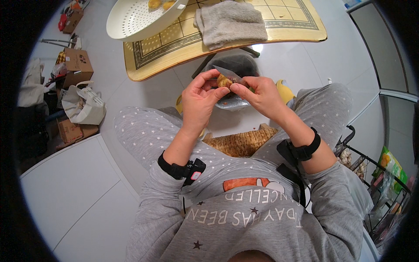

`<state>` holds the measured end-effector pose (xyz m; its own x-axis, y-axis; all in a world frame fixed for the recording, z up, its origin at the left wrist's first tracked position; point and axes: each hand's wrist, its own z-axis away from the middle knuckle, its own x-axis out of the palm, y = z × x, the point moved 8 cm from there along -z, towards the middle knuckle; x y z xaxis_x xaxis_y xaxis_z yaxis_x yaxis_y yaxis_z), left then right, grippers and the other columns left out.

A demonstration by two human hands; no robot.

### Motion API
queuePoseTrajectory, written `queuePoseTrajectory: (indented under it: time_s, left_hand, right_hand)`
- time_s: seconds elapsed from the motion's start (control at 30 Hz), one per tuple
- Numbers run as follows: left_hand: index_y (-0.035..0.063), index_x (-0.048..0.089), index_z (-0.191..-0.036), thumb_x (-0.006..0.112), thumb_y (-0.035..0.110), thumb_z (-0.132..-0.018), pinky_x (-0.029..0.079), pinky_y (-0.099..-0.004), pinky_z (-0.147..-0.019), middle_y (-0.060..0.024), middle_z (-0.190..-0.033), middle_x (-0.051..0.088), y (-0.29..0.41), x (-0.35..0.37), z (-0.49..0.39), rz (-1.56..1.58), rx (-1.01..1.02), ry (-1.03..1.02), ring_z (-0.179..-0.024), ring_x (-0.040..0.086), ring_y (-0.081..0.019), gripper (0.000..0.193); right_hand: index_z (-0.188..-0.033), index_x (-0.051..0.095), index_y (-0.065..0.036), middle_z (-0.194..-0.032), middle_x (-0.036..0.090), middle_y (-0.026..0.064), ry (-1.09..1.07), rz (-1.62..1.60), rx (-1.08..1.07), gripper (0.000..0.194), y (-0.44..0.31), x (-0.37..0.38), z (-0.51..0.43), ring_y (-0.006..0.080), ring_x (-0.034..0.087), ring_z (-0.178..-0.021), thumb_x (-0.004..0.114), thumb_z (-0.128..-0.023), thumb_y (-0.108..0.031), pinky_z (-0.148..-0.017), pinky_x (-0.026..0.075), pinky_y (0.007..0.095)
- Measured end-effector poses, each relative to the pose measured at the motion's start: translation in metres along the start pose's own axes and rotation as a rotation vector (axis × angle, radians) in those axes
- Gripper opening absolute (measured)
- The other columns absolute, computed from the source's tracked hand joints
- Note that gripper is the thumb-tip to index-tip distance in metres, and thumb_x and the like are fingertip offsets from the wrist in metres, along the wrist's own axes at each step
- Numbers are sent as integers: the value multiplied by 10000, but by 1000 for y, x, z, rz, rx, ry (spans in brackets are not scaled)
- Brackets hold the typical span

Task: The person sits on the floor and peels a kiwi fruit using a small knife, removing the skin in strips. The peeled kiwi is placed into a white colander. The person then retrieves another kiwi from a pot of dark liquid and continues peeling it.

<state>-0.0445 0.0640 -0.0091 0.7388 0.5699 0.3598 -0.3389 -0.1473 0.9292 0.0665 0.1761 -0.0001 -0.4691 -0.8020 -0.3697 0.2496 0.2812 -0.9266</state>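
Observation:
My left hand [202, 95] pinches a small yellow-brown piece of food [223, 81] between thumb and fingers; its exact kind is unclear. Against that piece presses the thumb of my right hand [260, 95]. From the right fingers a flat, grey, pointed blade [229, 72], seemingly of a small knife, reaches left behind the food; a bit of green shows under the fingers. Beneath both hands stands a dark container with a clear plastic bag [233, 104], its contents mostly hidden by the hands.
A yellow-topped low table [183, 49] stands ahead, bearing a white colander [144, 29] with yellow pieces [154, 4] and a folded grey towel [232, 24]. Cardboard boxes [78, 64] and a white bag [83, 103] are left. A black wire rack [370, 167] holds garlic [345, 158] at right.

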Motion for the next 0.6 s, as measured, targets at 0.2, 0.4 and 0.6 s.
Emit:
queuePoseTrajectory:
  time_s: [0.2,0.4,0.6]
  left_hand:
    - [-65,586,-1205,720,-92,-803,558,-272,-870,-86,-1189,578,1,0,0,-42,34,-10,-996,621,-159,425]
    - [-71,605,-1187,717,-99,-800,551,-270,-878,-86,-1202,570,7,4,1,-98,65,-42,-1019,612,-160,404]
    - [-57,605,-1202,734,-72,-798,528,-280,-907,-88,-1189,608,8,4,3,-104,67,-34,-1034,614,-164,424]
  right_hand:
    - [-724,651,34,-569,533,186,8,50,-6,521,-6,-4,1,282,476,-480,679,-871,-465,-485,397,380]
    - [-729,654,35,-579,552,192,24,86,-21,512,-12,-7,2,289,527,-490,687,-867,-457,-491,420,375]
    - [-691,639,28,-564,545,185,41,79,-24,534,-11,-6,1,289,517,-476,684,-866,-474,-480,413,380]
